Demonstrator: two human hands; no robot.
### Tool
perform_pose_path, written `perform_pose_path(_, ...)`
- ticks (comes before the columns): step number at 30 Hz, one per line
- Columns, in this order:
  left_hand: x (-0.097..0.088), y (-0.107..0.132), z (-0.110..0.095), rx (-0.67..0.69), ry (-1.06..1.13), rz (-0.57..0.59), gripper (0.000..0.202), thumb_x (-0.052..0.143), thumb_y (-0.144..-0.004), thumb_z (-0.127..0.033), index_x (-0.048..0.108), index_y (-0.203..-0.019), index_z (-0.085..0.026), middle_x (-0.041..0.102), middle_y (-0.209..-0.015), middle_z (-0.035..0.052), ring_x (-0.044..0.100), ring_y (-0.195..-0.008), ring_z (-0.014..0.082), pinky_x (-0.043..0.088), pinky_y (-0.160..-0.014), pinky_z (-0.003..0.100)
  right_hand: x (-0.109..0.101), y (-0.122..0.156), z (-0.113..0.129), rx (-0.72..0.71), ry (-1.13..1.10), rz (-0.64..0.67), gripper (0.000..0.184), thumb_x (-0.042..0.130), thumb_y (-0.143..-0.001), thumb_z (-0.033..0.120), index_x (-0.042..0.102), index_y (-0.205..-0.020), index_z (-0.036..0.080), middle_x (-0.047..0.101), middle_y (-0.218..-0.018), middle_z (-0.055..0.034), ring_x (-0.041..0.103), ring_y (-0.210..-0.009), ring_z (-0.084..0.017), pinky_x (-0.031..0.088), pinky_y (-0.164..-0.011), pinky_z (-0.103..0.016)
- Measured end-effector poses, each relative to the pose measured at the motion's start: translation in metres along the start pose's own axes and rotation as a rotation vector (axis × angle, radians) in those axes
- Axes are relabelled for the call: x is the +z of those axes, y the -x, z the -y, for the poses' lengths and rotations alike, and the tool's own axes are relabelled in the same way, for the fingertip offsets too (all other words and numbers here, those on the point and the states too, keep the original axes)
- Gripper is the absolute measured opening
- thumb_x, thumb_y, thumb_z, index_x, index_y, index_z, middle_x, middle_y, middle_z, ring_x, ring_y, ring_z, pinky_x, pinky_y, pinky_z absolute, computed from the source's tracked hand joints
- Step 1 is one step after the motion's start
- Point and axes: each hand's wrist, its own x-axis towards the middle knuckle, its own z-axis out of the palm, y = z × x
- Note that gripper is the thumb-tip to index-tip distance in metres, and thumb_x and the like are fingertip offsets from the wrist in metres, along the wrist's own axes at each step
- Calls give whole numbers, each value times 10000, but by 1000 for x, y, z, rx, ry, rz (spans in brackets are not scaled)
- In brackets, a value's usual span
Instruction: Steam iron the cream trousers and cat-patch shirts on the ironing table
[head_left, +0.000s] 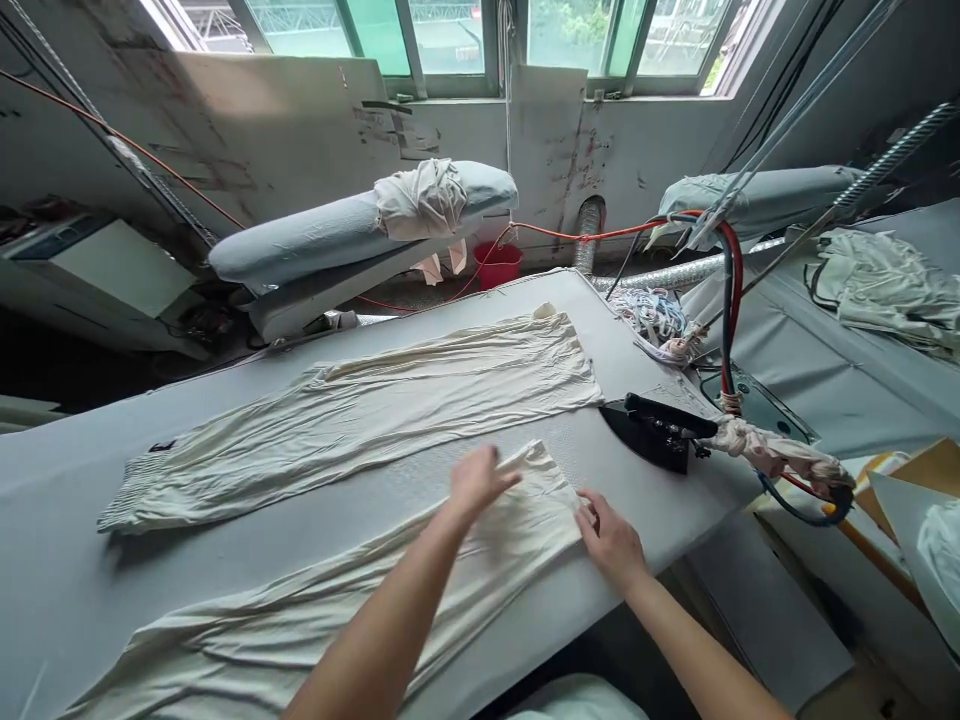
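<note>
Holding the cloth (pixel 525 525) by its hem just left of the iron (pixel 660 432): left hand (pixel 480 482) spread flat on top, right hand (pixel 611 540) pinching the edge, nearer the iron; long axis running leftward along the desk (pixel 60 560).

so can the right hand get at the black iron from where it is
Probably yes: the black iron sits just beyond the right hand on the grey padded table, with only bare padding between them.

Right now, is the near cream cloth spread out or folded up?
Spread out, not smooth: the near cream cloth lies lengthwise along the table, wrinkled; left hand rests on it, right hand touches its end edge.
</note>
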Motion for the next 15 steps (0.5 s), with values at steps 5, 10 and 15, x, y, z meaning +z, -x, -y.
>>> perform_pose_path(5, 40, -57, -40, -2, -272, 124, 89, 775, -716, -232, 714, -763, -188, 721, -819, 80, 658, -961, 283, 447, -915, 381, 1, 10, -7, 39, 132, -18, 291, 402, -969, 466, 634, -944, 292, 691, -1007, -43, 678, -808, -233, 489, -636, -332)
perform_pose_path(10, 67, 57, -8, 402, -370, 129, 695, 618, -866, -546, 523, -1435, -159, 602, -1385, 178, 515, -1311, 331, 312, -1145, 472, -69, -40, -29, -236, 169, -172, 394, 435, -943, 531, 673, -1110, 266, 609, -1318, -107, 630, -1131, -289, 526, -913, -438)
perform_pose_path(15, 134, 131, -19, 659, -340, 369, 1074, 638, -792, -697, 265, -1581, -71, 202, -1647, 210, 146, -1544, 354, 90, -1260, 531, -142, -135, -66, -327, 296, -296, 641, 427, -846, 691, 682, -1245, 259, 664, -1168, -224, 616, -1124, -398, 416, -985, -608)
